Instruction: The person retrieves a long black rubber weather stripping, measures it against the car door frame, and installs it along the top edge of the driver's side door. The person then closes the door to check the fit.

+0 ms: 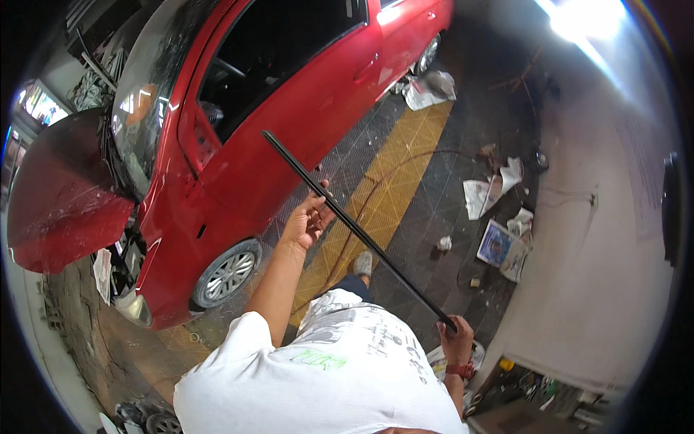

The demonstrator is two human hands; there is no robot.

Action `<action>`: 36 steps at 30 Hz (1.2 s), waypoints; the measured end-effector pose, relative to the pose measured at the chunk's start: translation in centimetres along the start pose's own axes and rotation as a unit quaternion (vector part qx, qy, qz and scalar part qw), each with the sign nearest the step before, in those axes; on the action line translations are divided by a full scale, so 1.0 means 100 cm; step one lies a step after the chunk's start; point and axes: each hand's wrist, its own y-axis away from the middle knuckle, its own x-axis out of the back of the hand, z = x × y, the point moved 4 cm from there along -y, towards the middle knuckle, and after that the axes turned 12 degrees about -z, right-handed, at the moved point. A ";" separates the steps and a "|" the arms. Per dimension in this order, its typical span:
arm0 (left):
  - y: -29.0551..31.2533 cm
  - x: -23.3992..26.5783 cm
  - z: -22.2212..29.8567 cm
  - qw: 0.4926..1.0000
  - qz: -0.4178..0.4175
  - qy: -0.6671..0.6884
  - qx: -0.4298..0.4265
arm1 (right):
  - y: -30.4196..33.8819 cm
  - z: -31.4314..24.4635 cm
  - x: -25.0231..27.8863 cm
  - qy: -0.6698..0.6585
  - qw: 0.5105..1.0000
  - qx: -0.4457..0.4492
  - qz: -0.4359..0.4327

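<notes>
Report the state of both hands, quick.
Left hand: loosely holding the long black strip, fingers partly curled.
Right hand: closed on the strip's near end.

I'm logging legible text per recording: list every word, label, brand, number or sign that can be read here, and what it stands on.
None can be quoted with confidence.
White T-shirt: black and green print, too distorted and small.
Newspaper sheets on the floor: print too small.
Bright panel at far left: blurred; I can't tell whether it carries text.
Black strip in the fingers: no lettering visible.
</notes>
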 end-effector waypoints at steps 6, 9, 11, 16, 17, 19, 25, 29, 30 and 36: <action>-0.156 -0.056 0.029 0.999 0.034 -0.001 -0.005 | -0.164 0.003 0.066 -0.026 1.000 -0.016 0.002; -0.216 -0.083 0.045 0.999 0.018 0.008 -0.044 | -0.234 0.003 0.096 0.007 0.999 0.026 0.018; -0.259 -0.093 0.055 0.997 0.034 0.010 -0.066 | -0.293 0.015 0.110 -0.012 1.000 0.022 -0.009; -0.357 -0.096 0.069 0.990 0.047 0.016 -0.132 | -0.444 0.048 0.148 0.035 0.997 0.066 -0.032; -0.369 -0.095 0.071 0.988 0.054 0.021 -0.144 | -0.473 0.054 0.157 0.053 0.994 0.090 -0.030; -0.396 -0.093 0.071 0.982 0.066 0.045 -0.170 | -0.528 0.068 0.180 0.067 0.991 0.106 -0.056; -0.458 -0.110 0.096 0.954 0.104 0.062 -0.274 | -0.708 0.065 0.248 0.108 0.971 0.182 -0.110; -0.482 -0.120 0.121 0.933 0.152 0.111 -0.306 | -0.800 0.013 0.287 0.105 0.955 0.211 -0.181; -0.492 -0.117 0.130 0.925 0.171 0.109 -0.321 | -0.820 -0.005 0.294 0.112 0.949 0.234 -0.180; -0.560 -0.085 0.201 0.909 0.169 0.112 -0.365 | -0.912 -0.093 0.322 0.086 0.938 0.179 -0.285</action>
